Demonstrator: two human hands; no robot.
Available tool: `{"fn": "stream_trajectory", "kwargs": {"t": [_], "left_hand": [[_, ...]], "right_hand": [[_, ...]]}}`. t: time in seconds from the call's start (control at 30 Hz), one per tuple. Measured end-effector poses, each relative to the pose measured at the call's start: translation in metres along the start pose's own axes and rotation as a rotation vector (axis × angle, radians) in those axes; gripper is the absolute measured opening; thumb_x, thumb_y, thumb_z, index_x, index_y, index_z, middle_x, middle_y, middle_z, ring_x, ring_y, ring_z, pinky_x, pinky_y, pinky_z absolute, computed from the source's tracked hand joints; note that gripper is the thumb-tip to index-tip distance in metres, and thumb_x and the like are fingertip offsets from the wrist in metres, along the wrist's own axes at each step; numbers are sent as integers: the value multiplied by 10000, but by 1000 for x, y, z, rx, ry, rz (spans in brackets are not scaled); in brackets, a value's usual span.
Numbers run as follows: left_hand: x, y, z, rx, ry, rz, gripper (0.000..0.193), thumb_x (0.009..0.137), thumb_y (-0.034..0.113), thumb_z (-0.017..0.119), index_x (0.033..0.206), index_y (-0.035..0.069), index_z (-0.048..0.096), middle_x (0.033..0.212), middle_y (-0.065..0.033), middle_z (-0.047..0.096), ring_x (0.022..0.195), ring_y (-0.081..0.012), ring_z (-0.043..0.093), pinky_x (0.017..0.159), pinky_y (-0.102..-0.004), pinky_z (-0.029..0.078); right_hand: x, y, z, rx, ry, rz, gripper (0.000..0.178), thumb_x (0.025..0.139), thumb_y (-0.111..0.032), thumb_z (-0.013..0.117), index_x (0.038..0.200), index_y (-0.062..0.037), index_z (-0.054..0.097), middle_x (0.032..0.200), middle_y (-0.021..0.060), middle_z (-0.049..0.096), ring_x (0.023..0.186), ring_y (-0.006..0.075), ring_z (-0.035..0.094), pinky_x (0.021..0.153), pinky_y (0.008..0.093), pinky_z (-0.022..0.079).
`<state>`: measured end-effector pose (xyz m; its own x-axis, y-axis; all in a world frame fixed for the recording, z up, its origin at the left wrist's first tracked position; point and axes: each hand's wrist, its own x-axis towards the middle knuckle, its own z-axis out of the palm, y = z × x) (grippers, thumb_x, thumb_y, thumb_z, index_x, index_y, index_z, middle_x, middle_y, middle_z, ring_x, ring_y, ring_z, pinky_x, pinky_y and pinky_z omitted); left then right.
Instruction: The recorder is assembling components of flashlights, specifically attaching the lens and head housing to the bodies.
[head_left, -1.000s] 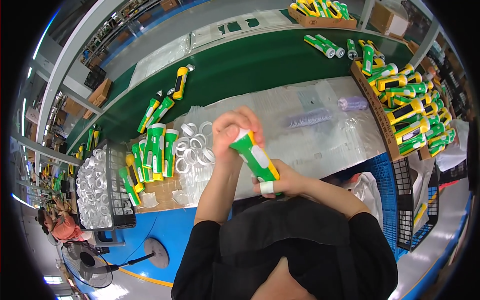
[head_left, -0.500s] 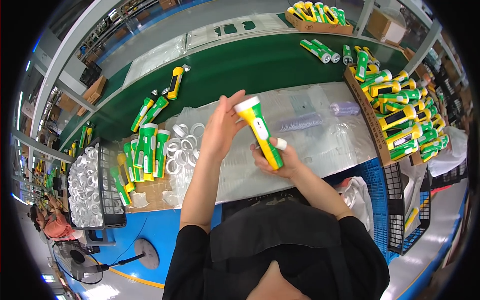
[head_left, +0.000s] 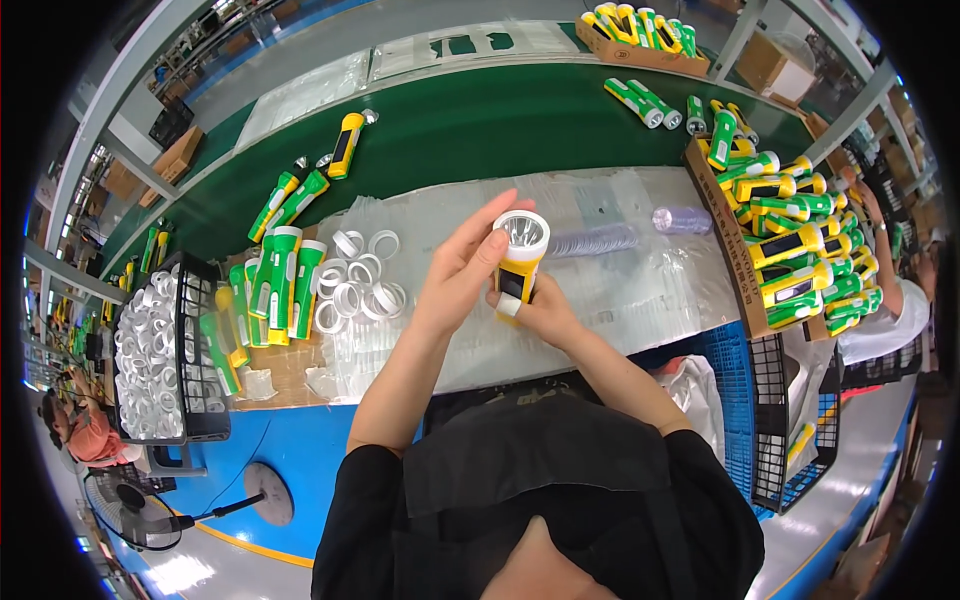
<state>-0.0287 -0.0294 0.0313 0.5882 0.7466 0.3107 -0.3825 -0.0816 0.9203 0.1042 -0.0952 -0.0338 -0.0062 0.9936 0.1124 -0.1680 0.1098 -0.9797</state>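
Observation:
A yellow and green flashlight point(head_left: 516, 279) stands tilted up between my hands, its white-rimmed head and silver reflector facing me. My right hand point(head_left: 548, 312) wraps the lower body, with a white wrap on one finger. My left hand point(head_left: 466, 268) closes on the white rim from the left, thumb at the near side and fingers behind. Loose white rings point(head_left: 362, 285) lie left of my forearm. Beyond the flashlight runs a row of thin clear discs point(head_left: 595, 241), and a second stack of discs point(head_left: 682, 220) lies further right.
Several green flashlights point(head_left: 282, 280) stand at the left beside a black crate point(head_left: 205, 405) of white rings. At right, a cardboard box point(head_left: 735, 245) is heaped with flashlights. More flashlights lie on the green belt point(head_left: 450, 130). A person's arm point(head_left: 870, 205) shows beyond the box.
The flashlight has swung from its side view so that its head faces me. My left hand has moved from beside the head onto its rim. The view has shifted slightly.

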Motion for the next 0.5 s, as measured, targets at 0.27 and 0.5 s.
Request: {"fn": "stream_trajectory", "kwargs": {"t": [0.27, 0.5], "left_hand": [[4, -1, -4, 141, -68, 147, 711, 834, 41, 698, 1472, 26, 386, 1305, -160, 590, 1199, -221, 567, 984, -345, 462], [37, 29, -27, 205, -304, -93, 876, 703, 58, 797, 1478, 57, 388, 1175, -103, 633, 1067, -151, 575, 938, -311, 461]], "right_hand": [[13, 23, -9, -223, -11, -130, 274, 850, -109, 722, 1085, -63, 589, 952, 0, 624, 892, 94, 589, 782, 291, 492], [49, -28, -27, -201, -562, 112, 378, 790, -92, 727, 1145, -46, 606, 1070, 99, 661, 1040, 222, 625, 896, 363, 497]]}}
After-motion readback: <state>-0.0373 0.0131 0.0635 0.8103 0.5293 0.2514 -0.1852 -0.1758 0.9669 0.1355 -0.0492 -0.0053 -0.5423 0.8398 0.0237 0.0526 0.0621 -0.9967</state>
